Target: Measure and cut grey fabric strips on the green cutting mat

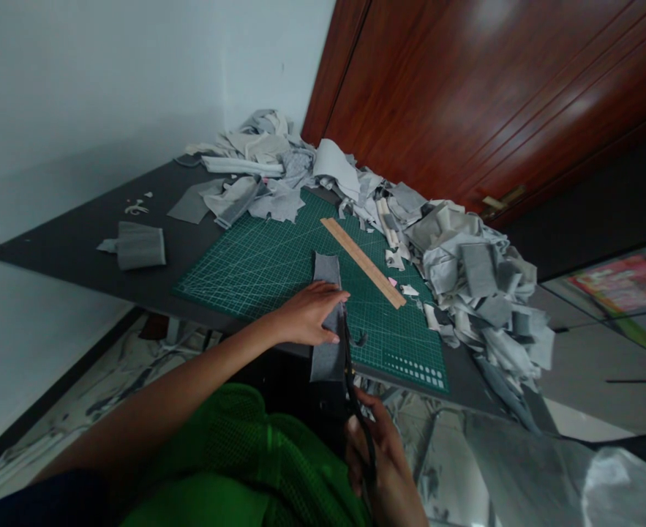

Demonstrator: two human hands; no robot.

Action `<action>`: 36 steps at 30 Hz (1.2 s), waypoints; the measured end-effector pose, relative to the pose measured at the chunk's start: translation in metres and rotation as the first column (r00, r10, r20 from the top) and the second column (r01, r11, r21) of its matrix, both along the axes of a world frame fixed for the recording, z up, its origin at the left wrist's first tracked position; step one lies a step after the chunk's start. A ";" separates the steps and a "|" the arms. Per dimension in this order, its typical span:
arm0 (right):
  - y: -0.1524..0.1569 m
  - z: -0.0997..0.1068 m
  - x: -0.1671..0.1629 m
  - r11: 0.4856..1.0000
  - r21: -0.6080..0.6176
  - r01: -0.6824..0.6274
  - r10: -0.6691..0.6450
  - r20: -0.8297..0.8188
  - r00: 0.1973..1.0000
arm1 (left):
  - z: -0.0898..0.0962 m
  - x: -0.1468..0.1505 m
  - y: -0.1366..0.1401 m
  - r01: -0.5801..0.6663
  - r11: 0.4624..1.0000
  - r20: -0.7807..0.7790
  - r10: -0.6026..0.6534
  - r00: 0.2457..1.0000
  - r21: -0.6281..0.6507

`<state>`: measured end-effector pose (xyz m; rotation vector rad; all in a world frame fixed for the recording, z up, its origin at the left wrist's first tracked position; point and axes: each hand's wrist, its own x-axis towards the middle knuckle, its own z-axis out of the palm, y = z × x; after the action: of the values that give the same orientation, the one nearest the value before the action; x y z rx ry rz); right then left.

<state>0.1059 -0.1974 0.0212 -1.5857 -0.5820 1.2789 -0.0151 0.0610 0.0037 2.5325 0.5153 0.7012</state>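
A grey fabric strip (328,359) lies partly on the green mat (257,256), its near end overhanging the table (81,234). The left hand (312,315) rests on it, thumb spread from fingers. Black scissors (350,377) run alongside, handles gripped in the right hand (387,445), fingers curled. Beyond lie 1 wooden ruler (363,263) and heaped fabric scraps (479,271)

The person's left arm (191,391) is slanting forward; the left hand (312,315) is resting palm down, thumb (329,337) apart, while the right hand (377,443) is holding a curled grip nearer the torso (246,454).
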 end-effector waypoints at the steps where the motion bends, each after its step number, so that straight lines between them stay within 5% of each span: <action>1: 0.000 0.002 -0.001 1.000 -0.002 0.007 -0.007 0.005 1.000 | -0.001 0.000 0.000 0.007 1.000 0.019 -0.007 1.000 -0.005; 13: 0.000 0.010 -0.007 0.999 -0.004 0.045 -0.045 0.044 0.998 | -0.011 0.006 0.003 -0.076 0.961 0.214 0.136 0.967 -0.266; 36: -0.005 0.001 -0.003 1.000 0.017 0.004 -0.006 0.103 0.995 | -0.013 0.009 0.005 -0.123 0.952 0.225 0.190 0.956 -0.280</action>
<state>0.1030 -0.2021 0.0219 -1.6458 -0.6514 1.1907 -0.0062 0.0655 -0.0096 2.1352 0.6786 0.9289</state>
